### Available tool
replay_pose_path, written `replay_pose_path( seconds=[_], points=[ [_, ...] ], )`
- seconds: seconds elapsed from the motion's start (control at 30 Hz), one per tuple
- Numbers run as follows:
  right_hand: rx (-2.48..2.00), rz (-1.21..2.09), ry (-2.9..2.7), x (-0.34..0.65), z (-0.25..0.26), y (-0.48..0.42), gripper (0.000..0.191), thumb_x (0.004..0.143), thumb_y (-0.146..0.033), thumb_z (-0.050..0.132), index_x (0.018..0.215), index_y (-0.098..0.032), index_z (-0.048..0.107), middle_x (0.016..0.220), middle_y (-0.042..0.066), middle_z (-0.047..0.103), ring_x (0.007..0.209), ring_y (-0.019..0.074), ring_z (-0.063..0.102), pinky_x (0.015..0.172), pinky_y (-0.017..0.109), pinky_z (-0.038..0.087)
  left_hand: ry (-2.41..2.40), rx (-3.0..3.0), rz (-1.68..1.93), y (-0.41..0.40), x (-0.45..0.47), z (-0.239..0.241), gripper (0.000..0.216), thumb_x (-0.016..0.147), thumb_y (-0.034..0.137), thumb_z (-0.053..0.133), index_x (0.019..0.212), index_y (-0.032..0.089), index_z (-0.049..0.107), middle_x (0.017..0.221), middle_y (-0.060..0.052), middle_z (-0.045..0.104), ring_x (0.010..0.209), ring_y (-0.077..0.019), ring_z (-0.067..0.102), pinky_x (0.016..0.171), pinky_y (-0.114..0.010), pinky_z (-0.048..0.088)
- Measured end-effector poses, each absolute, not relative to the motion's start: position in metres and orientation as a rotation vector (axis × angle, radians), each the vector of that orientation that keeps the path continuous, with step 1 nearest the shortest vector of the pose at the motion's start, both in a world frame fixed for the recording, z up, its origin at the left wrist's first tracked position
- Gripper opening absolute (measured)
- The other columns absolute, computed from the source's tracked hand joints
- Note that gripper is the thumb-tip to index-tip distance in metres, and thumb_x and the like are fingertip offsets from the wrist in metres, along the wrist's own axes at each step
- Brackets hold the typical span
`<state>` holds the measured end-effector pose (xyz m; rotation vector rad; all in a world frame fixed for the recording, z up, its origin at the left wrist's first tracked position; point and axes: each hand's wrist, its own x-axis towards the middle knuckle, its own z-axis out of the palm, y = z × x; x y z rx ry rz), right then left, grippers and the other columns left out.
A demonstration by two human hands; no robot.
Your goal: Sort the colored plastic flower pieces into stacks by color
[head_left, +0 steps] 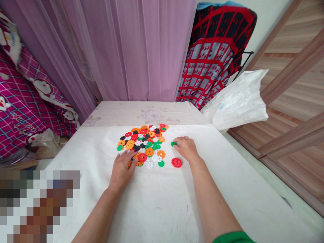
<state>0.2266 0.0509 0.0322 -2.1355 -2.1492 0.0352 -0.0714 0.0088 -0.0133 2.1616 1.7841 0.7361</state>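
My right hand (186, 147) pinches a green notched plastic disc (173, 144) just above or on the white cloth; I cannot tell whether it touches. Below that hand lies a red notched disc (176, 162), apart from the rest. My left hand (123, 167) rests with fingers spread at the near left edge of a loose pile of snowflake-shaped discs (149, 152) in orange, red, white, black and green. Its fingertips touch or cover some orange and black pieces there.
A white cloth (152, 209) covers the table, with a flower-printed cover (152, 113) at the far end. Purple curtains (131, 50) hang behind it. A white plastic bag (238, 99) stands by the right edge, near wooden doors (293, 77). A pixelated patch hides the lower left.
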Motion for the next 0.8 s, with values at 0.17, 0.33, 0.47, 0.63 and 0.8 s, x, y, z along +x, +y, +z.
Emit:
replay_pose_path(
  seconds=[0.17, 0.33, 0.47, 0.63, 0.8],
  points=[
    [-2.029, 0.078, -2.178, 0.213, 0.052, 0.044, 0.021, 0.088, -0.024, 0.054, 0.099, -0.026, 0.072, 0.109, 0.003, 0.071, 0.104, 0.0193, 0.059, 0.083, 0.029, 0.039, 1.790, 2.160, 0.768, 0.009, -0.070, -0.013, 0.035, 0.089, 0.033, 0.045, 0.114, 0.027, 0.068, 0.127, -0.006, 0.067, 0.131, -0.0275, 0.051, 0.112, -0.055, 0.033],
    [-2.048, 0.336, -2.386, 0.172, 0.072, 0.025, 0.012, 0.081, -0.026, 0.060, 0.084, -0.027, 0.072, 0.096, 0.000, 0.074, 0.091, 0.0181, 0.065, 0.071, 0.026, 0.041, 1.782, 2.161, 0.775, 0.009, -0.071, -0.014, 0.035, 0.089, 0.034, 0.044, 0.115, 0.027, 0.067, 0.127, -0.005, 0.067, 0.130, -0.0273, 0.051, 0.112, -0.054, 0.032],
    [-2.084, 0.277, -2.478, 0.145, 0.070, 0.015, 0.023, 0.077, -0.034, 0.065, 0.096, -0.022, 0.070, 0.103, 0.008, 0.073, 0.098, 0.0251, 0.065, 0.073, 0.030, 0.044, 1.787, 2.160, 0.791, 0.009, -0.070, -0.014, 0.035, 0.089, 0.033, 0.045, 0.115, 0.027, 0.067, 0.126, -0.005, 0.068, 0.130, -0.0264, 0.051, 0.112, -0.053, 0.032],
    [-2.115, 0.251, -2.475, 0.134, 0.057, 0.015, 0.026, 0.079, -0.022, 0.059, 0.104, -0.020, 0.067, 0.108, 0.011, 0.071, 0.103, 0.0249, 0.064, 0.077, 0.031, 0.044, 1.773, 2.171, 0.777, 0.008, -0.070, -0.013, 0.035, 0.090, 0.032, 0.044, 0.117, 0.027, 0.067, 0.128, -0.005, 0.066, 0.132, -0.0269, 0.050, 0.112, -0.054, 0.033],
    [-2.088, 0.363, -2.355, 0.154, 0.061, 0.022, 0.032, 0.077, -0.025, 0.060, 0.108, -0.022, 0.065, 0.107, 0.006, 0.072, 0.098, 0.0215, 0.065, 0.075, 0.028, 0.044, 1.774, 2.181, 0.774, 0.008, -0.070, -0.014, 0.037, 0.090, 0.032, 0.044, 0.119, 0.027, 0.066, 0.128, -0.005, 0.066, 0.132, -0.0270, 0.049, 0.113, -0.054, 0.033]
  ],
)
